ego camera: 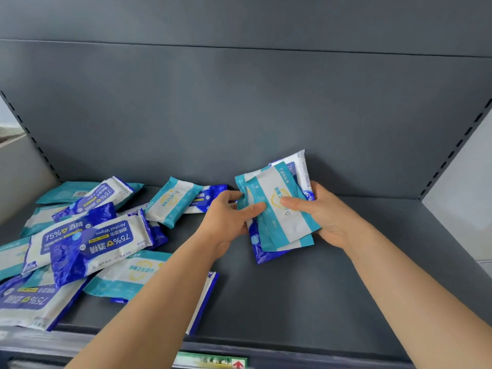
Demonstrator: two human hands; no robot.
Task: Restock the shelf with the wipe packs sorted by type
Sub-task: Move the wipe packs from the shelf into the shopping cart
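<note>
Both hands share the grip: left hand [229,217] and right hand [323,209] clasp a stack of wipe packs [279,211] right of frame centre, above the shelf [332,288]. Loose packs [87,235] sprawl at left.

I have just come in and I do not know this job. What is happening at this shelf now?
A person is sorting wipe packs on a dark shelf. Both hands, the left hand and the right hand, hold a small bundle of packs, teal ones in front and blue ones behind. To the left, a mixed pile of teal and blue packs lies unsorted. The right part of the shelf has no packs yet.
</note>
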